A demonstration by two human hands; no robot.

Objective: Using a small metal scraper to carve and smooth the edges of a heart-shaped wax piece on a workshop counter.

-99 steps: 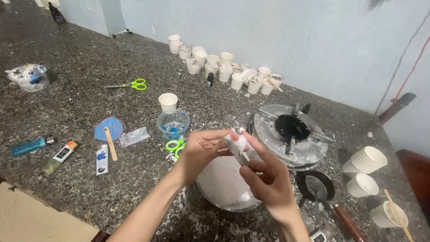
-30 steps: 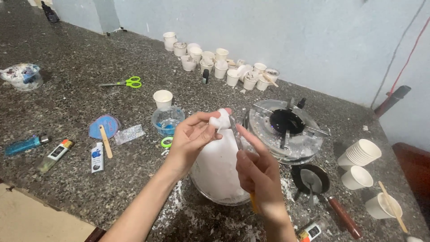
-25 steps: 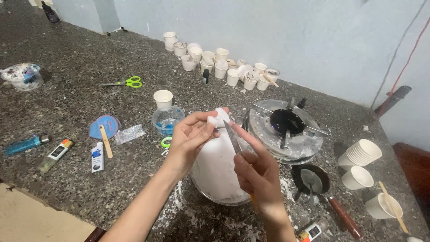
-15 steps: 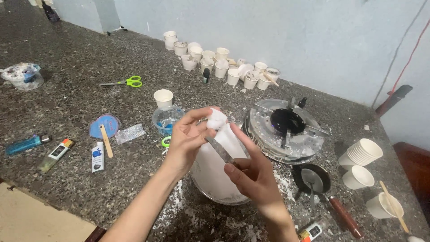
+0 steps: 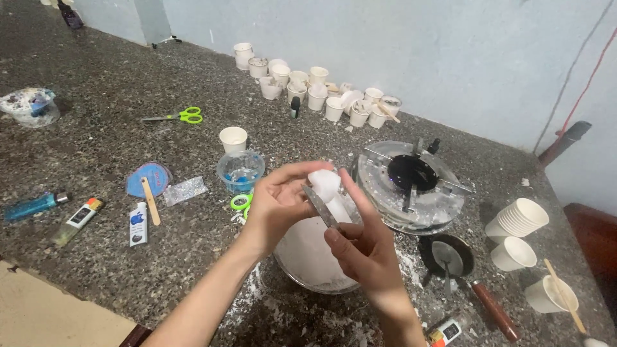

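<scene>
The left hand (image 5: 279, 202) grips a white lump (image 5: 323, 184) with its fingertips, above a bowl (image 5: 308, 254) of white powder on the bench (image 5: 96, 257). The right hand (image 5: 363, 247) pinches one thin blade (image 5: 319, 207) against the lump. On the bench I count two green scissors (image 5: 183, 115), three lighters (image 5: 77, 220) at the left, one burner (image 5: 411, 183) and one cup stack (image 5: 517, 218).
</scene>
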